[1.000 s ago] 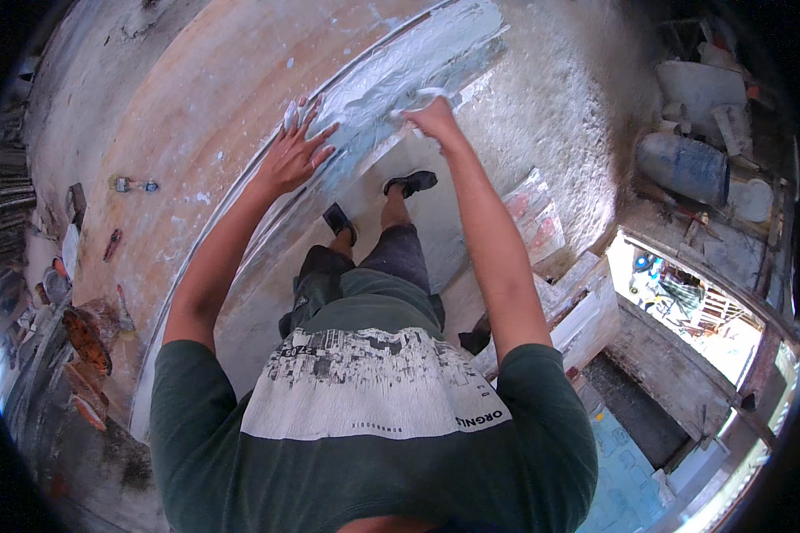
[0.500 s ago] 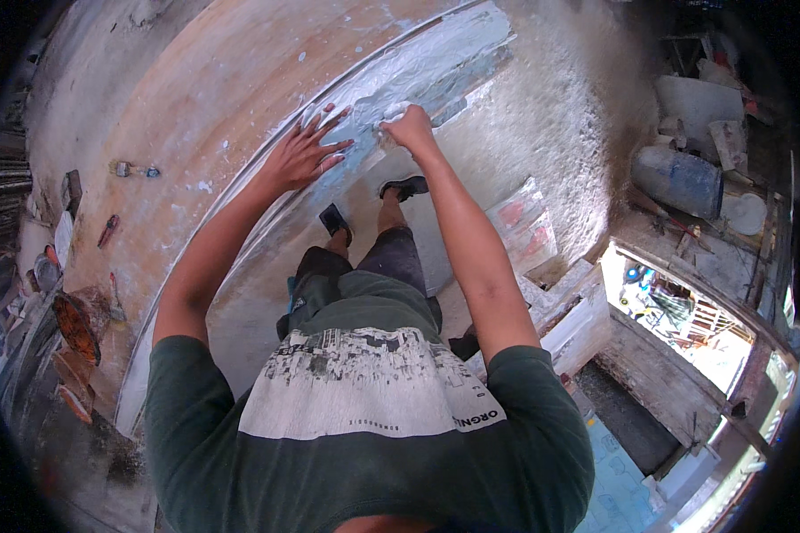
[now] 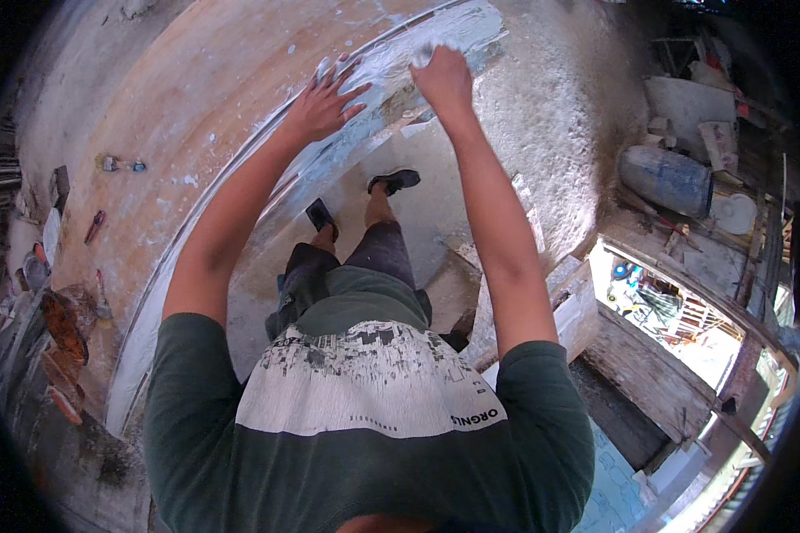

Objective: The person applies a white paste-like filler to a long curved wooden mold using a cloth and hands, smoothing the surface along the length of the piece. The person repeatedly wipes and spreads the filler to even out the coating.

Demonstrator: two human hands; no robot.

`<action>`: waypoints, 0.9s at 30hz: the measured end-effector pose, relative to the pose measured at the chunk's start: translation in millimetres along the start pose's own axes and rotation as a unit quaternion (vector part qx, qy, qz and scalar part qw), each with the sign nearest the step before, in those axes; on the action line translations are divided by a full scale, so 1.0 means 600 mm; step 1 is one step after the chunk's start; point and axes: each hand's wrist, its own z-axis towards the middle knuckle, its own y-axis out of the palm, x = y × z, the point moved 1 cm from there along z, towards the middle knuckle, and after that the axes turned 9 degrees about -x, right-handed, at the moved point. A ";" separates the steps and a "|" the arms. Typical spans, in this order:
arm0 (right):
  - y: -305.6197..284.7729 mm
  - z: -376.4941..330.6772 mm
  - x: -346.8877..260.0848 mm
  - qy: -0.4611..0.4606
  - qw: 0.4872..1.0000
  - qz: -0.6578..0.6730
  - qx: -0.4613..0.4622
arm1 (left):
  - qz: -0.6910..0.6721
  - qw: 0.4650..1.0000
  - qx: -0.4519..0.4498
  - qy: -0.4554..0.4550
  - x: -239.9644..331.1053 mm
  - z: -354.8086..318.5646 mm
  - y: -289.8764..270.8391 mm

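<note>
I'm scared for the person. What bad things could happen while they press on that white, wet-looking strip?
The left hand lies flat on the smeared pale strip; it might slip. The right hand grips something white there, arm stretched far, so balance could tip. Planks close behind the feet could trip a backward step.

Left hand (image 3: 322, 105): I see it flat, fingers spread, upper middle of frame.
Right hand (image 3: 442, 78): curled closed, just right of it.
Arms: both stretched straight up-frame.
</note>
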 end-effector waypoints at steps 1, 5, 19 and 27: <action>0.031 -0.010 0.011 0.031 0.998 0.043 -0.042 | -0.002 1.000 -0.001 0.008 -0.006 -0.016 -0.002; 0.202 -0.072 0.025 0.122 0.947 0.220 -0.200 | -0.021 0.999 -0.040 -0.019 -0.018 -0.098 -0.017; 0.228 -0.100 -0.010 0.100 0.931 0.322 -0.141 | -0.091 0.994 -0.051 -0.044 0.015 -0.188 -0.027; 0.114 -0.035 -0.028 0.048 0.964 0.116 -0.236 | -0.073 0.997 -0.032 0.017 0.018 -0.167 -0.019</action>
